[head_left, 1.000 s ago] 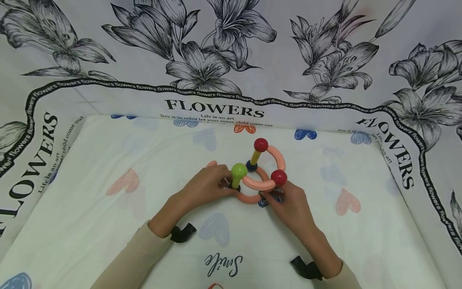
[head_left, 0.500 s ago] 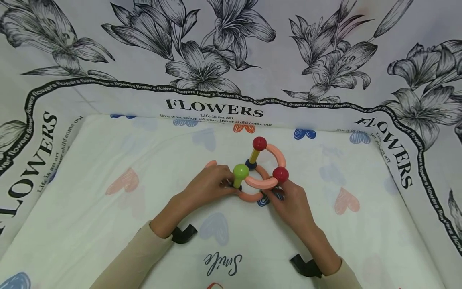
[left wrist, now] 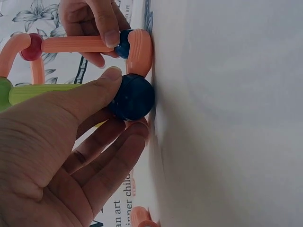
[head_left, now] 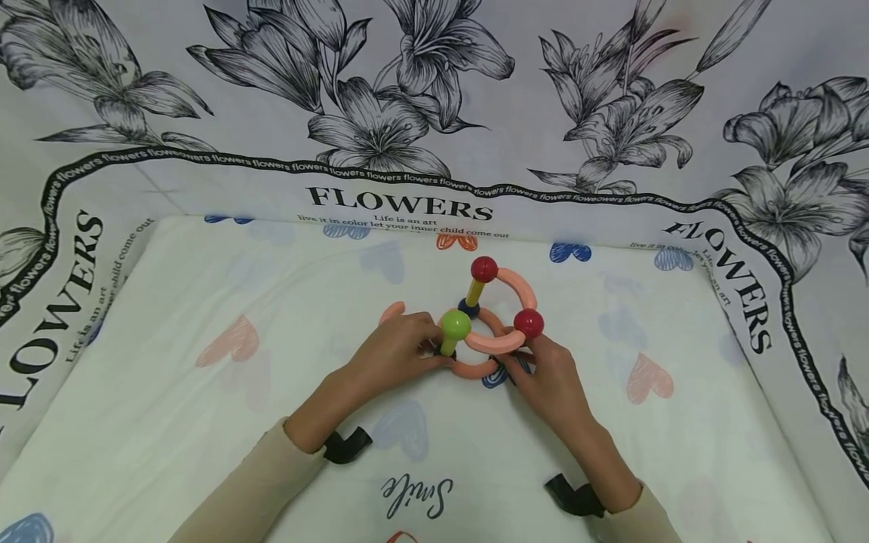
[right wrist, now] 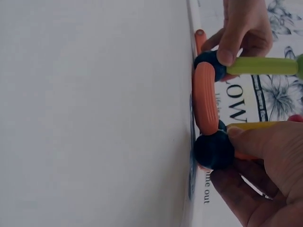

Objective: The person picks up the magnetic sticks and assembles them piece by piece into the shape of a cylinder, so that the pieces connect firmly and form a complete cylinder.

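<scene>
A magnetic ball-and-stick frame stands on the white cloth [head_left: 285, 445] between my two hands. Its top has a light green ball [head_left: 455, 325], a far red ball [head_left: 484, 269] and a right red ball [head_left: 529, 323], linked by curved orange sticks [head_left: 519, 286]. A yellow stick [head_left: 475, 293] and a green stick [right wrist: 262, 65] lead down to the base. My left hand [head_left: 397, 351] pinches the dark blue ball [left wrist: 135, 97] under the green stick. With thumb and fingers, my right hand [head_left: 553, 377] pinches another dark blue ball [right wrist: 214, 150] at the base, mostly hidden in the head view.
A loose orange stick [head_left: 391, 310] lies just beyond my left hand. Black bands with straps [head_left: 348, 445] sit at both wrists. A flower-printed cloth [head_left: 407, 113] rises behind and at the sides of the heart-printed cloth.
The green ball and the right red ball have shifted slightly rightward, so the frame has turned a little. More of the loose orange stick shows. Both hands keep their hold.
</scene>
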`<state>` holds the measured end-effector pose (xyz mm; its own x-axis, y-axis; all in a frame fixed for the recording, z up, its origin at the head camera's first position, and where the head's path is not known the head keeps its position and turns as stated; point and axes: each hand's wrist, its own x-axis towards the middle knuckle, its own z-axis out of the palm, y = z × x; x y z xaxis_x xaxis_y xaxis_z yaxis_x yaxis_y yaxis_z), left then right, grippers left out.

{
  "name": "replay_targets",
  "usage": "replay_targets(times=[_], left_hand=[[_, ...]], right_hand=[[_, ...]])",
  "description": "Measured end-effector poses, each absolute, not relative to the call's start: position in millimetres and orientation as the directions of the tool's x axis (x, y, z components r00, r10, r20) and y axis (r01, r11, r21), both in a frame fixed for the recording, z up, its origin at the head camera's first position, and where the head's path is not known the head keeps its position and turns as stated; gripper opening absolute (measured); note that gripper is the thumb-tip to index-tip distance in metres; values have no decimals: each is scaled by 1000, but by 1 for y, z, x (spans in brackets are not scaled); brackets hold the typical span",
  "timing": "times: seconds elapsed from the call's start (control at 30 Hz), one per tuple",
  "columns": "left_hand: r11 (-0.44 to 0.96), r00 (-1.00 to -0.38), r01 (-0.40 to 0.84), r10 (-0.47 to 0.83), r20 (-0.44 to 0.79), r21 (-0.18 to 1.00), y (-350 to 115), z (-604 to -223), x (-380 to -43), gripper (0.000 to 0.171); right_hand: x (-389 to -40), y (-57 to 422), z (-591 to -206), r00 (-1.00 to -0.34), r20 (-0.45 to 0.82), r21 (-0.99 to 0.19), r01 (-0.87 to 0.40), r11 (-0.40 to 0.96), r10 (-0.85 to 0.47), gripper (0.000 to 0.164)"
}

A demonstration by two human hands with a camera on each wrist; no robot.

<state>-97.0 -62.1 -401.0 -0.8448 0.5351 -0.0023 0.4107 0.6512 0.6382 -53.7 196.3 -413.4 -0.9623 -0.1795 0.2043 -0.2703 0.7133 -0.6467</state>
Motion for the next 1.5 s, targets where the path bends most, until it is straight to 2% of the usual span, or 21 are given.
replay_targets(times=[0.47, 0.97, 1.33, 1.5], left_hand=[[628, -844, 397, 536, -3, 669, -63, -403, -97, 20], [633, -841, 415, 540, 11, 654, -62, -401, -96, 18], [604, -867, 363, 497, 21, 709, -62, -403, -94, 21], [590, -873, 355, 487, 31, 725, -61, -404, -93, 19]], right_hand=[[-58, 205, -416, -956, 194, -696, -294, 655, -223, 33], [-58, 203, -415, -952, 201, -685, -305, 661, -230, 39], [-59, 204, -417, -956, 194, -672, -294, 680, -221, 32], [-59, 205, -417, -954, 194, -688, -297, 662, -227, 33]])
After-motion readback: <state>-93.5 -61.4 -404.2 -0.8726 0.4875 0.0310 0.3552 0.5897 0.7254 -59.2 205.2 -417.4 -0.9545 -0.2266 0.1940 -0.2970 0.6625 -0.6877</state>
